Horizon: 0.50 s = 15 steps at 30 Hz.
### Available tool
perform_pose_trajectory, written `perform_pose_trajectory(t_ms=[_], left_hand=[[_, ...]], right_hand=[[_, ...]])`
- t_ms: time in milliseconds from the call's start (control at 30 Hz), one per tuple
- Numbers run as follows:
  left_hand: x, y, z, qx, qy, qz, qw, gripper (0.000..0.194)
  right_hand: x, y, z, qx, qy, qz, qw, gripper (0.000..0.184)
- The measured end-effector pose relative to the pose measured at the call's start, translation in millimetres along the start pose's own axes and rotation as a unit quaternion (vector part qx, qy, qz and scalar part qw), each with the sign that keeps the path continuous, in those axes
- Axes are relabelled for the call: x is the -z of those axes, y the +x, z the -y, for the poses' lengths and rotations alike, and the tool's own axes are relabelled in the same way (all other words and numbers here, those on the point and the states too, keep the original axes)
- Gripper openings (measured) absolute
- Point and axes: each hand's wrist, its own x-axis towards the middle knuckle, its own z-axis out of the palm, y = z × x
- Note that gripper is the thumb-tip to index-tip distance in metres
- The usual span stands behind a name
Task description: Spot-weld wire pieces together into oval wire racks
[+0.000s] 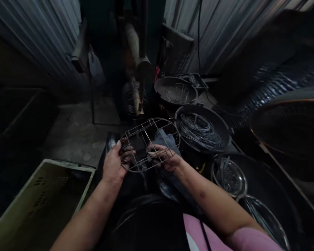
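Observation:
A round wire grid (153, 134), a metal ring with crossing wires, is held flat in front of me over a dark machine part. My left hand (115, 164) grips its near left rim, thumb on top. My right hand (166, 157) holds the near right part of the grid, fingers pinched on the wires. A grey cloth (166, 137) shows through the grid beneath it.
A dark basin with coiled wire rings (201, 130) sits to the right, another basin with wire baskets (176, 92) behind it. Stacked wire rings (229, 176) lie near my right arm. A beige plastic crate (42, 198) stands at lower left. Corrugated metal walls surround.

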Motion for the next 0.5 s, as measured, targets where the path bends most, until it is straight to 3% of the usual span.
perform_pose_trajectory(t_ms=[233,367,500], left_hand=[[5.1,-3.7,-2.4,0.000,-0.006,0.029,1.000,0.022],[4.8,-4.3,-2.5,0.003,0.000,0.053,0.999,0.022],[0.7,-5.4,0.2,0.005,0.011,0.042,0.999,0.020]], right_hand=[[-21.1,19.0,-0.9,0.004,0.023,0.000,1.000,0.027],[-24.5,20.1,-1.5,0.025,0.044,0.025,0.998,0.022],[-21.9,17.9,-5.0,0.031,0.061,0.044,0.997,0.019]])
